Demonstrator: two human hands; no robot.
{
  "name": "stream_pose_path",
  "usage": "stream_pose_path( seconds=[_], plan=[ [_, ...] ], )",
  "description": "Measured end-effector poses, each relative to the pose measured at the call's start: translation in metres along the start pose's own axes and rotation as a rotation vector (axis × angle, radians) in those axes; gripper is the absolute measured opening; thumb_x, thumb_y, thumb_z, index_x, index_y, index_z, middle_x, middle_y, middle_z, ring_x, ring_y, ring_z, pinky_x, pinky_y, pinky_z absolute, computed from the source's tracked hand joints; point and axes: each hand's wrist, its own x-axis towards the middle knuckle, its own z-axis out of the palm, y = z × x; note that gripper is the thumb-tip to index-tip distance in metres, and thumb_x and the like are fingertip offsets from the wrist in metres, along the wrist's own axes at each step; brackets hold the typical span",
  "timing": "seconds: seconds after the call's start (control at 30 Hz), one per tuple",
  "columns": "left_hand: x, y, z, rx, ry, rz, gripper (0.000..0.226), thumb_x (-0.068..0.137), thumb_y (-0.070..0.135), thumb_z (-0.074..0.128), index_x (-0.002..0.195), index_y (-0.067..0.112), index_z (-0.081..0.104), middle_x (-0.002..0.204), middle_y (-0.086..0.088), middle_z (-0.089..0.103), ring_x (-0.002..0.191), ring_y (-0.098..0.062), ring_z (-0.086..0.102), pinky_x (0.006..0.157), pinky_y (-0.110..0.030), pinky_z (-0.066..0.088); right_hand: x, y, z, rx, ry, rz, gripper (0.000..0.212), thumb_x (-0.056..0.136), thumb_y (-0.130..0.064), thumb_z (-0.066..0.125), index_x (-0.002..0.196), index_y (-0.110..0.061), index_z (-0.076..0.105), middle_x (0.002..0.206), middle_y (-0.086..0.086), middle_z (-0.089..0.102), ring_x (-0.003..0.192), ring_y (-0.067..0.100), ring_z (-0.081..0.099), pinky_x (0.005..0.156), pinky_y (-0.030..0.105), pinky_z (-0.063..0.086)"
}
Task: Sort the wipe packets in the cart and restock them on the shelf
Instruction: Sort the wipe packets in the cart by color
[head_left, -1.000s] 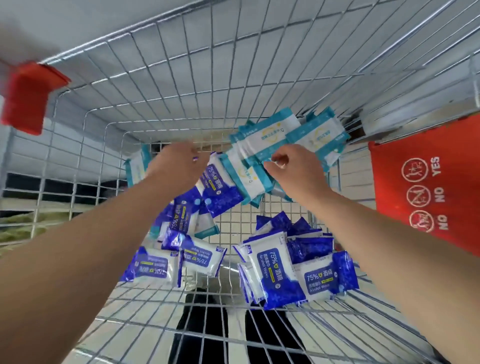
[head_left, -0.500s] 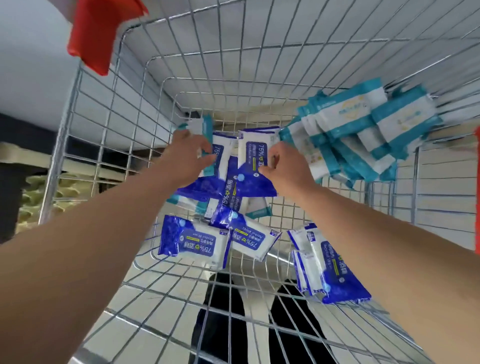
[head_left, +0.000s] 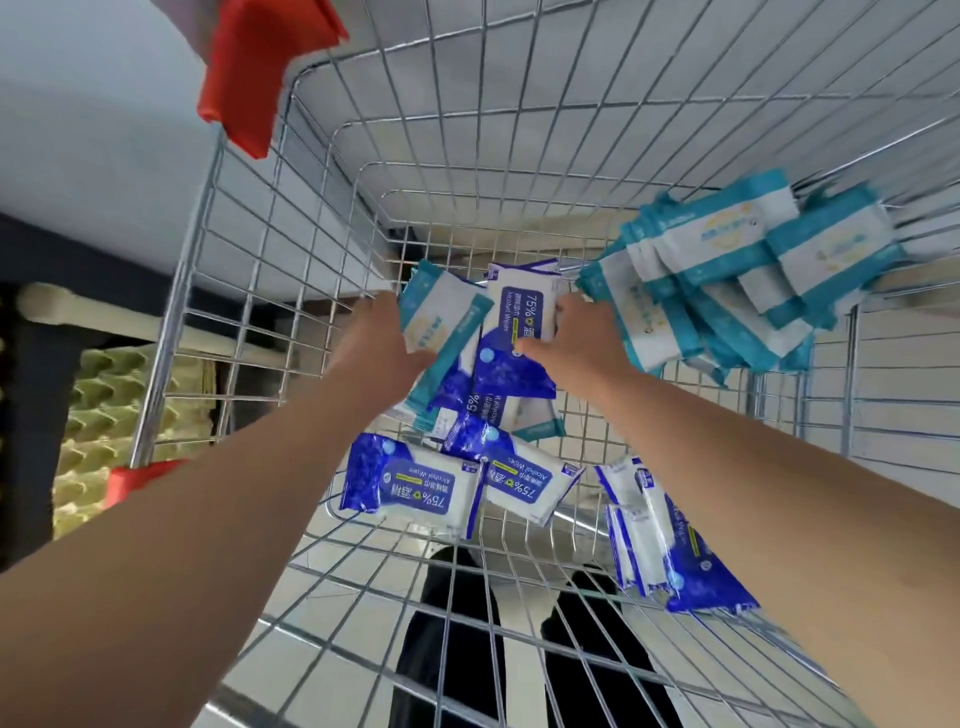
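Inside the wire cart (head_left: 467, 130) lie blue-and-white alcohol wipe packets and teal-and-white wipe packets. My left hand (head_left: 379, 343) grips a teal packet (head_left: 441, 322) at the cart's middle. Right beside it, my right hand (head_left: 582, 343) pinches an upright blue packet (head_left: 524, 322). A stack of teal packets (head_left: 727, 280) leans against the right wall. Two blue packets (head_left: 415, 483) lie flat on the cart floor, and more blue packets (head_left: 670, 545) stand under my right forearm.
Red plastic corner caps (head_left: 260, 67) sit on the cart's left rim. A pale ridged surface (head_left: 114, 415) shows through the left wall. Dark legs (head_left: 457, 649) show through the cart floor.
The view has swung, so the teal stack sits further right. My right hand left the teal stack and took a blue packet. My left hand now holds a teal packet.
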Motion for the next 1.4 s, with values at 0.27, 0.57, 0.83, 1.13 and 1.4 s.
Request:
stream_pose_path(
  seconds=[0.27,0.57,0.83,1.13,1.4],
  plan=[
    [0.009,0.015,-0.014,0.096,0.237,0.157,0.074,0.082,-0.011,0.054,0.142,0.023,0.024,0.145,-0.011,0.027,0.128,-0.032,0.04,0.102,-0.048,0.042,-0.001,-0.007,0.003,-0.014,0.073,-0.002,0.072,0.064,-0.046,0.082,0.117,-0.011,0.049,0.125,0.014,0.044,0.109,0.029,0.051,0.093,0.042,0.047],
    [-0.015,0.001,0.001,0.51,0.02,0.17,0.058,0.082,0.052,0.065,0.123,0.016,0.046,0.117,-0.008,0.051,0.099,-0.028,0.057,0.077,-0.039,0.049,-0.004,-0.006,-0.009,-0.003,-0.102,-0.043,0.022,0.076,-0.026,0.076,0.08,-0.013,0.06,0.093,0.005,0.066,0.088,0.022,0.063,0.068,0.03,0.047],
    [0.005,0.007,0.004,0.184,0.047,-0.007,0.082,0.072,0.042,0.079,0.134,0.012,0.035,0.126,-0.016,0.041,0.111,-0.035,0.052,0.092,-0.045,0.046,-0.023,0.001,-0.032,0.188,-0.287,0.033,0.022,0.077,-0.006,0.075,0.097,-0.011,0.066,0.1,0.012,0.069,0.09,0.025,0.067,0.083,0.043,0.057],
    [0.005,0.009,-0.015,0.051,0.113,0.009,0.072,0.072,0.012,0.082,0.126,0.012,0.035,0.119,-0.018,0.053,0.1,-0.035,0.059,0.076,-0.048,0.055,-0.028,-0.016,-0.006,0.135,-0.144,-0.033,0.018,0.078,-0.011,0.072,0.092,-0.009,0.061,0.088,0.003,0.06,0.079,0.017,0.057,0.06,0.025,0.043],
    [-0.015,0.009,-0.042,0.36,-0.166,0.133,0.029,0.085,0.013,0.065,0.112,0.006,0.059,0.109,-0.014,0.06,0.094,-0.028,0.056,0.074,-0.032,0.043,-0.031,-0.016,-0.046,0.285,0.024,-0.026,0.016,0.088,-0.005,0.055,0.095,-0.013,0.044,0.078,-0.005,0.049,0.068,0.009,0.048,0.051,0.021,0.035]
  ],
)
